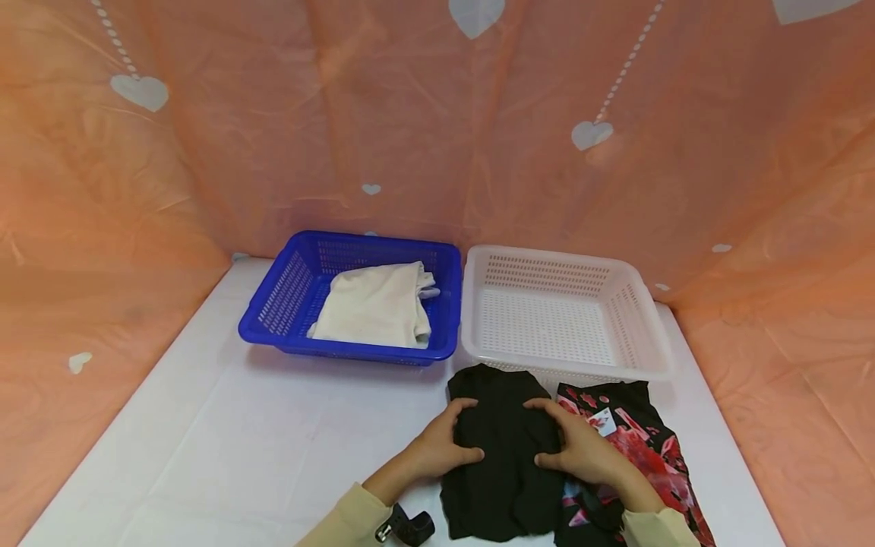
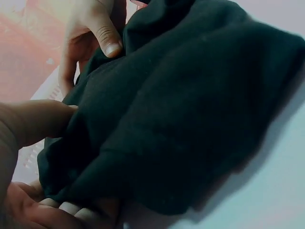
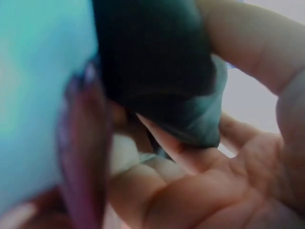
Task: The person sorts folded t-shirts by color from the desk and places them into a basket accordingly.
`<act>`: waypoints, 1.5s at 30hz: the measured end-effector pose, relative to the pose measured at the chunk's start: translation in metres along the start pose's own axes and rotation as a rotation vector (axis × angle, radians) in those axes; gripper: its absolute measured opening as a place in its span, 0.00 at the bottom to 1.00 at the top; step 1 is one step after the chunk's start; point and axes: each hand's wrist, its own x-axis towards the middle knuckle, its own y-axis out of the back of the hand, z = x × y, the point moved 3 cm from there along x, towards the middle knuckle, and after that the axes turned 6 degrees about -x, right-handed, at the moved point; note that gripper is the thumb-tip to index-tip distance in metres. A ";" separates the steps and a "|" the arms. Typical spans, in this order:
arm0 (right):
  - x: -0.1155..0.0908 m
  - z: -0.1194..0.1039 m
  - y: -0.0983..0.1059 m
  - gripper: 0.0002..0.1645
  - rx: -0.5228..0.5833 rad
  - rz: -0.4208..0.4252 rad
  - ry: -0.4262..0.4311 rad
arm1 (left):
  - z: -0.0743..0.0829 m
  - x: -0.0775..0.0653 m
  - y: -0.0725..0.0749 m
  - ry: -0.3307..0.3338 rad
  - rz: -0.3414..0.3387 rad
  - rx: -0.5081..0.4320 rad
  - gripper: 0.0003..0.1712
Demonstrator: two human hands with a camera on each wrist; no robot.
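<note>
A folded black garment (image 1: pixel 504 463) is between my two hands at the front of the table. My left hand (image 1: pixel 437 450) grips its left side, and the left wrist view shows the thumb (image 2: pixel 43 119) on top with fingers curled beneath the cloth. From the right, my right hand (image 1: pixel 588 448) holds the opposite side; in the right wrist view its thumb (image 3: pixel 252 43) lies over the dark fabric (image 3: pixel 157 52) and the other fingers are underneath. Partly behind the right hand lies a black garment with red floral print (image 1: pixel 649 448) and a white tag. The black garment's exact kind cannot be made out.
A blue basket (image 1: pixel 273 330) at the back left contains a folded white cloth (image 1: pixel 376 304). Beside it, right behind the black garment, stands a white basket (image 1: pixel 567 366). Orange curtain (image 1: pixel 410 137) with pale hearts encloses the white tabletop (image 1: pixel 225 456) at the back and sides.
</note>
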 end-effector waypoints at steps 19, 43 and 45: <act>-0.020 -0.027 0.002 0.41 0.217 -0.076 0.053 | 0.020 -0.032 0.010 -0.067 -0.006 -0.001 0.39; -0.036 -0.067 0.056 0.40 -0.021 0.232 0.243 | 0.085 -0.037 0.024 -0.303 -0.016 0.052 0.41; -0.035 -0.069 0.063 0.41 -0.042 0.253 0.258 | 0.092 -0.034 0.025 -0.313 -0.016 0.053 0.41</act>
